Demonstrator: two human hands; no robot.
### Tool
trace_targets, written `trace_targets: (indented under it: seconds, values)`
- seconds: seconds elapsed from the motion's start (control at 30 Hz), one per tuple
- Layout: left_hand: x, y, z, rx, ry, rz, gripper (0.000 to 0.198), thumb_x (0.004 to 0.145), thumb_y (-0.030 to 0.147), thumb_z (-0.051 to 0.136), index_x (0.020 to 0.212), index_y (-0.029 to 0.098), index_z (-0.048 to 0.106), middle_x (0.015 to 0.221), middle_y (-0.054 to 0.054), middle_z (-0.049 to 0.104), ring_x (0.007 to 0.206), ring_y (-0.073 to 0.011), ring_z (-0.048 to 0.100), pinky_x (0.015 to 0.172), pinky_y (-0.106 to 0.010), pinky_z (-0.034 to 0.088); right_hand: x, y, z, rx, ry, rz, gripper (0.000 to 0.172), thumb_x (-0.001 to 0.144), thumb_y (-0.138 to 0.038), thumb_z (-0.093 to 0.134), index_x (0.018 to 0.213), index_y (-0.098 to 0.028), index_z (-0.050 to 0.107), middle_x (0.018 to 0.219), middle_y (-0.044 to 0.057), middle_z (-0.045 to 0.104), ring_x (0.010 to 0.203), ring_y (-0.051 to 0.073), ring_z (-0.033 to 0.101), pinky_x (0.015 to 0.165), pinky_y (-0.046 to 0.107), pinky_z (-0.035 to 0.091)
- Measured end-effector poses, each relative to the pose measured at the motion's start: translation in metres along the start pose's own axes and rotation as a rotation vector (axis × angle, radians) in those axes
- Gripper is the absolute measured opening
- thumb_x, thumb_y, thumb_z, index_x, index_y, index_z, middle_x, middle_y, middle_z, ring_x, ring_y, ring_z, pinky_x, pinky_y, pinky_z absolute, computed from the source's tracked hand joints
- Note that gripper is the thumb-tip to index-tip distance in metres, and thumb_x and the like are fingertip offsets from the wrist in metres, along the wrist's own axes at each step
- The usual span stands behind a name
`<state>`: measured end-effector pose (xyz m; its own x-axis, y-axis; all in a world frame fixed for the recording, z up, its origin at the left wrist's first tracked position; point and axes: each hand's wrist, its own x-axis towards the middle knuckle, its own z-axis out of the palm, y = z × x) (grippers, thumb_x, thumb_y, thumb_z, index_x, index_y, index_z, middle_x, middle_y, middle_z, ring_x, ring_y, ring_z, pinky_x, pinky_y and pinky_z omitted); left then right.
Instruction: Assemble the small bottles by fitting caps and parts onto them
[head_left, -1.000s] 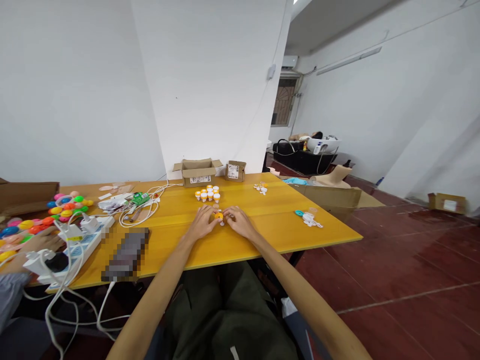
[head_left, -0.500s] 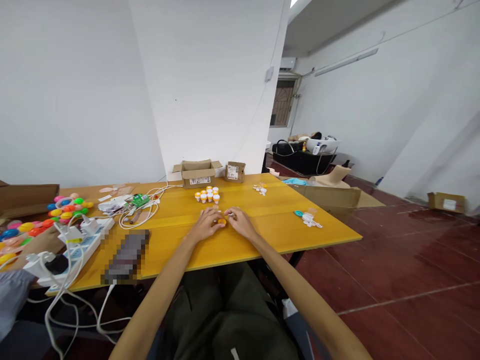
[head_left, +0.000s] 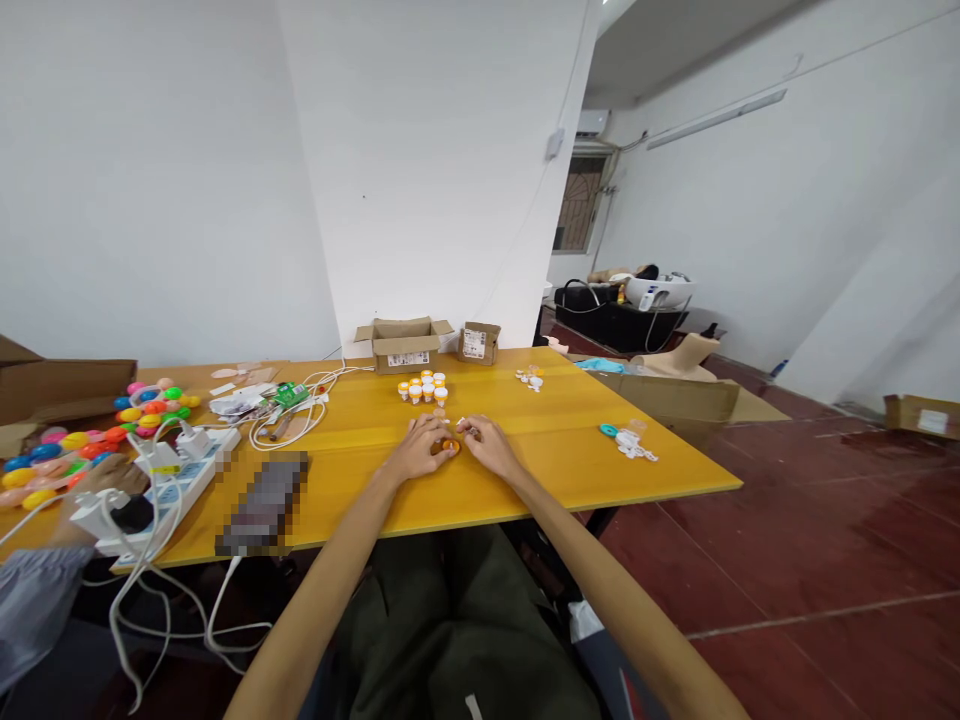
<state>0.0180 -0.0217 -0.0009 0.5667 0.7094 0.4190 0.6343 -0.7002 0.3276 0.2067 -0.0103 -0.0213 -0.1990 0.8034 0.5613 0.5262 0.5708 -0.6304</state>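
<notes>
Both my hands rest together on the yellow table (head_left: 525,480), a little in front of me. My left hand (head_left: 418,449) is curled around a small orange piece (head_left: 450,446), which lies between the two hands. My right hand (head_left: 489,446) pinches a tiny white part at its fingertips beside that piece. Just beyond the hands stands a cluster of small orange and white bottles (head_left: 424,386). Further right lie small white parts with a teal ring (head_left: 626,440), and another little pile of white parts (head_left: 529,378) sits near the far edge.
Two cardboard boxes (head_left: 403,344) stand at the table's back by the white pillar. At the left are a power strip with cables (head_left: 161,480), a blurred dark device (head_left: 262,503), bright plastic eggs (head_left: 97,440) and another person's hand (head_left: 112,478). Red tiled floor lies to the right.
My hands stay together on the orange piece with only slight finger shifts. The camera has turned a little, sliding the scene rightward and down.
</notes>
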Motion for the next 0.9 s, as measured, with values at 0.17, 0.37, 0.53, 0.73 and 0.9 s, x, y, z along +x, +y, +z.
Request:
trace_targets:
  seconds: [0.17, 0.37, 0.53, 0.73, 0.9]
  values:
    - [-0.001, -0.002, 0.001, 0.009, 0.010, 0.015, 0.018, 0.091, 0.037, 0.058, 0.102, 0.030, 0.071, 0.114, -0.005, 0.068, 0.114, -0.0267, 0.052, 0.099, -0.047, 0.042, 0.000, 0.000, 0.000, -0.001, -0.001, -0.009, 0.022, 0.071, -0.010, 0.051, 0.077, -0.024, 0.067, 0.083, 0.002, 0.072, 0.080, 0.019, 0.065, 0.078, 0.032, 0.052]
    - [-0.001, -0.008, 0.003, 0.011, 0.006, -0.009, 0.021, 0.090, 0.038, 0.059, 0.106, 0.029, 0.069, 0.116, -0.005, 0.067, 0.114, -0.0270, 0.052, 0.098, -0.047, 0.042, 0.000, 0.002, 0.000, 0.000, 0.003, -0.016, 0.023, 0.072, -0.010, 0.051, 0.077, -0.024, 0.068, 0.084, 0.001, 0.073, 0.081, 0.019, 0.065, 0.079, 0.032, 0.052]
    - [-0.001, -0.010, 0.002, -0.001, 0.064, -0.009, 0.023, 0.087, 0.031, 0.061, 0.109, 0.029, 0.066, 0.117, -0.005, 0.067, 0.113, -0.0265, 0.053, 0.096, -0.045, 0.043, 0.000, 0.003, 0.001, -0.007, 0.011, -0.021, 0.025, 0.071, -0.008, 0.051, 0.078, -0.025, 0.068, 0.085, 0.001, 0.073, 0.082, 0.020, 0.065, 0.080, 0.032, 0.052]
    - [0.001, -0.009, -0.003, -0.008, 0.172, -0.138, 0.026, 0.082, 0.013, 0.054, 0.102, 0.026, 0.066, 0.106, -0.004, 0.069, 0.108, -0.0262, 0.055, 0.095, -0.044, 0.043, 0.001, 0.008, 0.000, -0.058, 0.109, 0.046, 0.024, 0.076, -0.008, 0.051, 0.079, -0.024, 0.068, 0.087, 0.003, 0.072, 0.090, 0.021, 0.065, 0.085, 0.036, 0.051]
    - [0.004, -0.014, -0.005, 0.027, 0.279, -0.223, 0.031, 0.076, 0.004, 0.048, 0.090, 0.025, 0.066, 0.096, -0.004, 0.069, 0.105, -0.0272, 0.056, 0.089, -0.044, 0.046, 0.002, 0.015, 0.001, -0.143, 0.133, 0.080, 0.018, 0.080, -0.011, 0.056, 0.082, -0.024, 0.068, 0.090, 0.005, 0.071, 0.092, 0.023, 0.064, 0.086, 0.037, 0.049]
